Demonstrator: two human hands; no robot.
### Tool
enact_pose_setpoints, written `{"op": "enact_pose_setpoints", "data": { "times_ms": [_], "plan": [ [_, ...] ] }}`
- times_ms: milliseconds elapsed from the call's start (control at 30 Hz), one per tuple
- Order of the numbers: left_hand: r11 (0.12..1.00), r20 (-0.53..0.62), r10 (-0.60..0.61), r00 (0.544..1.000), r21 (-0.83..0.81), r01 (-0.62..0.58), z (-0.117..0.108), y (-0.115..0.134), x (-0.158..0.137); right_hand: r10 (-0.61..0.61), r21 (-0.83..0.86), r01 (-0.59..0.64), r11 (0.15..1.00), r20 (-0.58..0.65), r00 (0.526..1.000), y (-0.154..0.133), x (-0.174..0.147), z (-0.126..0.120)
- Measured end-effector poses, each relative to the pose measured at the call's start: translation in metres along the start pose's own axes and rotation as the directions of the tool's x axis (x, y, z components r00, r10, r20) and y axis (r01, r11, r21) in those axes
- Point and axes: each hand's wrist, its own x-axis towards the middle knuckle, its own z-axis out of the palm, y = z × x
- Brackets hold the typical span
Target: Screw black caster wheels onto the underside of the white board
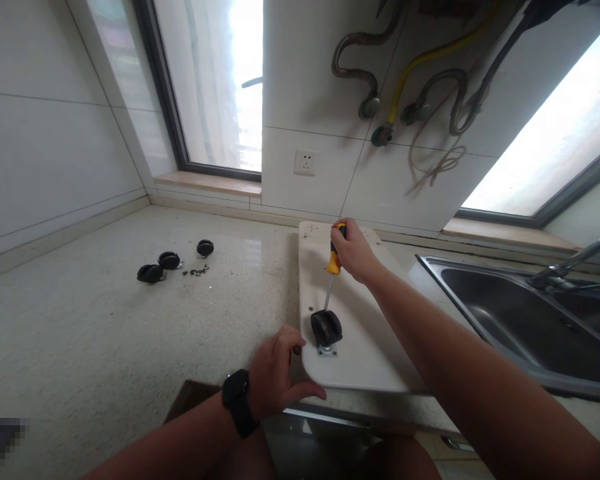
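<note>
My right hand [353,248] is closed around the yellow and black handle of a screwdriver [333,264]. Its metal shaft points down to a black caster wheel [327,328], which hides the tip. Below the wheel, a metal mounting plate [327,351] lies flat near the front left corner of a white board [365,360]. That same corner is gripped by my left hand [277,370], fingers at the left side and thumb along the front edge. Off to the left on the countertop lie three loose caster wheels [169,260] beside a scatter of small screws [197,271].
A steel sink [510,313] with a faucet [555,273] is right of the board. On the tiled wall behind are a power socket [305,162], hoses and a yellow pipe [405,73]. The countertop [95,333] extends left, its front edge close to my body.
</note>
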Motion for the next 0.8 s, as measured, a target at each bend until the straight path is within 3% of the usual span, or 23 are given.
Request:
{"op": "enact_pose_setpoints", "data": {
  "times_ms": [300, 400, 500, 600, 667, 800],
  "plan": [
    [0.999, 0.004, 0.027, 1.000, 0.017, -0.027, 0.001, 0.000, 0.000, 0.030, 0.037, -0.029, 0.999, -0.033, 0.999, -0.001, -0.002, 0.001],
    [0.999, 0.001, 0.032, 0.999, 0.002, -0.032, 0.000, 0.000, 0.001, 0.070, 0.099, -0.058, 0.993, -0.131, 0.989, 0.001, 0.001, -0.006],
    [0.999, 0.014, 0.034, 0.999, 0.012, -0.034, 0.000, 0.001, 0.001, 0.183, 0.217, -0.123, 0.968, -0.279, 0.943, 0.002, 0.004, -0.024],
    [0.998, 0.015, 0.031, 0.999, 0.058, -0.032, -0.001, 0.002, 0.001, 0.307, 0.364, -0.164, 0.917, -0.380, 0.873, 0.001, -0.004, -0.052],
    [0.995, 0.021, 0.033, 0.999, 0.094, -0.035, -0.001, 0.004, 0.000, 0.381, 0.532, -0.132, 0.837, -0.393, 0.837, -0.002, -0.018, -0.071],
    [0.991, 0.073, 0.047, 0.996, 0.124, -0.056, -0.001, 0.006, 0.001, 0.417, 0.724, -0.059, 0.687, -0.327, 0.848, -0.003, -0.063, -0.098]
  ]
}}
